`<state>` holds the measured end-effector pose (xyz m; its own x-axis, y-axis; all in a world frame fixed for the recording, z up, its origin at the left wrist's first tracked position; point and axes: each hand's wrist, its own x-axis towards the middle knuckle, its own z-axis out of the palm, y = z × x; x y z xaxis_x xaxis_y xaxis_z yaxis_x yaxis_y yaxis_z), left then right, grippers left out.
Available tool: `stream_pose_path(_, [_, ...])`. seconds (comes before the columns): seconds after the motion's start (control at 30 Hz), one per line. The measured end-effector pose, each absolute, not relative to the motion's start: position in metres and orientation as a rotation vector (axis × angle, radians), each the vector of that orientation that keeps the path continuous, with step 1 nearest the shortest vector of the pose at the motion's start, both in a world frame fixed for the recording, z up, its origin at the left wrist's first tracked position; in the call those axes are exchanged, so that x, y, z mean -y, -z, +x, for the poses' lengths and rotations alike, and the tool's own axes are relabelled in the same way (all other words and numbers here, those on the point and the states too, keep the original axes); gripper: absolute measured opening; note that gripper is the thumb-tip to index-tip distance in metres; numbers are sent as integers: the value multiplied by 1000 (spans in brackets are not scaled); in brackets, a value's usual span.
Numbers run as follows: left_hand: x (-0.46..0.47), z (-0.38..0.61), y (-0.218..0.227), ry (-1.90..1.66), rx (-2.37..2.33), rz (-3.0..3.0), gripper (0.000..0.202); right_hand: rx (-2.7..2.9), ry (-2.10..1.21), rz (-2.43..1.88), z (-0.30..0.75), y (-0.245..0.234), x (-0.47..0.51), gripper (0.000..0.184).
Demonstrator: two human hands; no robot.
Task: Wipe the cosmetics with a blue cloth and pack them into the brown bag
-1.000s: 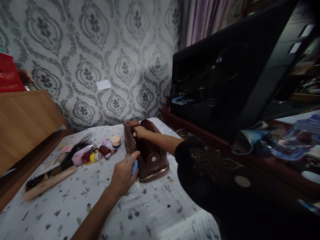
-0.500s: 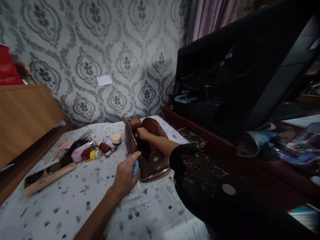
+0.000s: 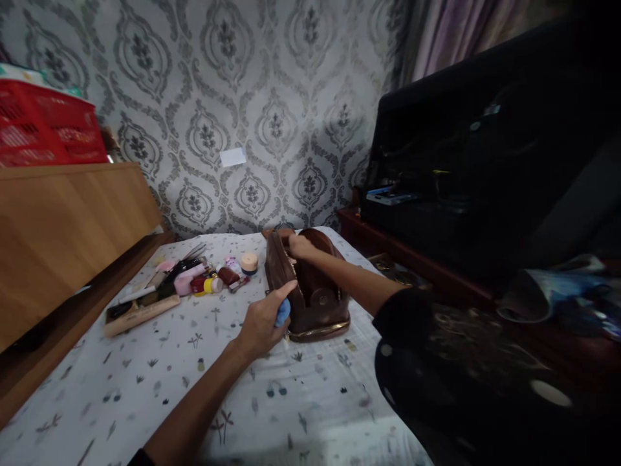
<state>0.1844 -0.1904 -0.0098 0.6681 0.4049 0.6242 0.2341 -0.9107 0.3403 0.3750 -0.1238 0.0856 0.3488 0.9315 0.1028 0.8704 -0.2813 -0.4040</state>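
Observation:
A brown leather pouch [image 3: 320,301] stands on the patterned bed sheet [image 3: 160,382]. My right hand [image 3: 299,246] reaches over its top, fingers pinched at the far end of the opening, likely on the zipper pull. Just left of the pouch's near end is my left hand [image 3: 264,320], closed round a small blue object [image 3: 282,312] and touching the pouch's side.
A heap of cosmetics [image 3: 201,278] and a long wooden stick [image 3: 140,315] lie left of the pouch. A wooden headboard [image 3: 63,226] with a red basket [image 3: 46,129] bounds the left. A dark cabinet [image 3: 485,162] and cluttered shelf stand at the right.
The camera has swung left, so everything sits further right in view. Both hands keep their places on the pouch; the left still holds the blue object.

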Motion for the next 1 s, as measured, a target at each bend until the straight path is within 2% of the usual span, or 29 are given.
stream_pose_path(0.17, [169, 162, 30, -1009, -767, 2623, 70, 1563, 33, -1922, 344, -114, 158, 38])
stream_pose_path(0.27, [148, 143, 41, -981, -931, 2650, 52, 1694, 80, -1227, 305, -98, 195, 29])
stream_pose_path(0.37, [128, 120, 46, -982, -1099, 2669, 33, 1906, -42, -914, 266, -56, 213, 26])
stream_pose_path(0.47, [108, 95, 45, -1035, -1246, 2644, 30, 1883, -269, -1015, 237, -5, 194, 23])
stream_pose_path(0.53, [95, 77, 43, -1099, -1372, 2603, 34, 1712, -458, -1215, 226, 25, 169, 16])
stream_pose_path(0.63, [77, 54, 45, -1209, -1568, 2501, 44, 1610, -515, -1322, 217, 57, 141, 18])
stream_pose_path(0.87, [47, 38, 68, -1172, -1618, 2466, 69, 1631, -522, -1294, 215, 79, 145, 19])
stream_pose_path(1.0, [43, 41, 68, -1110, -1538, 2525, 73, 1643, -544, -1280, 216, 79, 144, 20])
